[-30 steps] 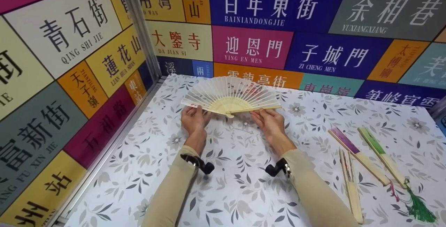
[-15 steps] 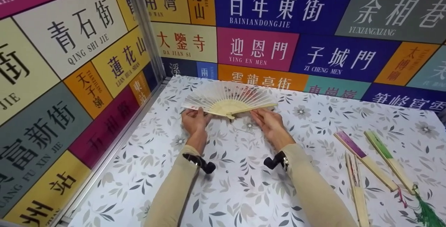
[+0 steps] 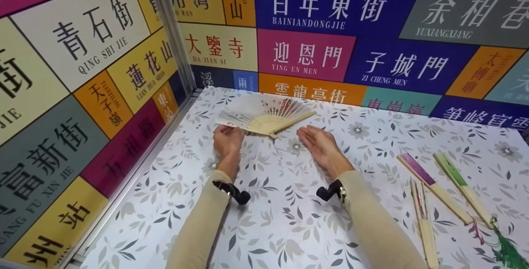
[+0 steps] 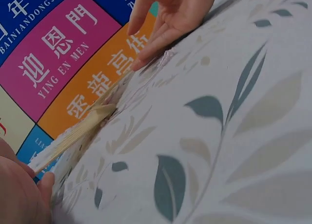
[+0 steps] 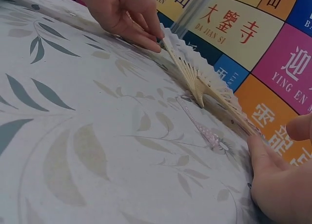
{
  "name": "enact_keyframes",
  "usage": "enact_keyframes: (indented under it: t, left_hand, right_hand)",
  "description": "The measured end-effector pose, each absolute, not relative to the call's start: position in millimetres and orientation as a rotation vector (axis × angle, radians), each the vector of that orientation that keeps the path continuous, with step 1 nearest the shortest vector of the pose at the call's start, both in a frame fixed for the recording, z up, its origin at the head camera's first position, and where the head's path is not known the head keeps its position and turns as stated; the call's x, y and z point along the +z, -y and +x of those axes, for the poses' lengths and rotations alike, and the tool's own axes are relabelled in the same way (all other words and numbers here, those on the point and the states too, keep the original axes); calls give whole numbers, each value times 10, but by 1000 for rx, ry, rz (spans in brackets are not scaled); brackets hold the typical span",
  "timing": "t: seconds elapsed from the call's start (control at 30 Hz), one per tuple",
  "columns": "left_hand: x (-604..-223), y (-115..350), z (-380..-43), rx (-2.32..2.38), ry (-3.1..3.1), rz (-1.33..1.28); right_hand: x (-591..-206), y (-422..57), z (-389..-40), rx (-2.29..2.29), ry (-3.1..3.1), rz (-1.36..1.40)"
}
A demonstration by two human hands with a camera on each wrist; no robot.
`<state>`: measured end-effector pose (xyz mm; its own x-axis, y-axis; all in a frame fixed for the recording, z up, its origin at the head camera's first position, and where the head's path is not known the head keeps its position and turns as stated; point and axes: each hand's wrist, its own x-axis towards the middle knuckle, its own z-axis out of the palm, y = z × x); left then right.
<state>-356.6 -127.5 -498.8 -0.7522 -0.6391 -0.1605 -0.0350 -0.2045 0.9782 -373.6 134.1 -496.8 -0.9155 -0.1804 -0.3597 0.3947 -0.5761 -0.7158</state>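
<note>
Long beige slvs [image 3: 200, 219], L & R; blk wrist cams [image 3: 241, 197] w/ shiny bits [image 3: 342, 195].

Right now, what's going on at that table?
A person is handling a paper fan, spread most of the way. The left grip pinches one edge; the right grip is open by the other edge, and whether it touches is unclear. Three folded fans lie on the table to the right, not in hand.

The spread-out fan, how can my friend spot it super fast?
On the flowery table, look at the far edge, by the colourful wall. There the person's left hand pinches the white fan. It's the only one spread wide; the other three fans lie folded.
</note>
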Motion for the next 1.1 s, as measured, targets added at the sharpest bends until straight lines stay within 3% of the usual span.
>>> enact_keyframes:
  t: [0.23,0.43,0.9,1.1]
  left_hand:
    - [-4865,1297,-3437,-1716,2156,832]
    - [-4767,1183,-3374,-1772,2168,740]
    - [-4774,794,-3253,-1995,2106,296]
    - [-4777,588,-3125,-1993,2175,-40]
  right_hand:
    - [-4926,-1458,-3706,-2509,-1222,359]
    - [-4865,-1609,-3659,-2512,-1251,363]
    - [-4661,-1976,-3429,-2496,-1346,301]
    - [-4617,-2178,-3208,-2492,-1376,221]
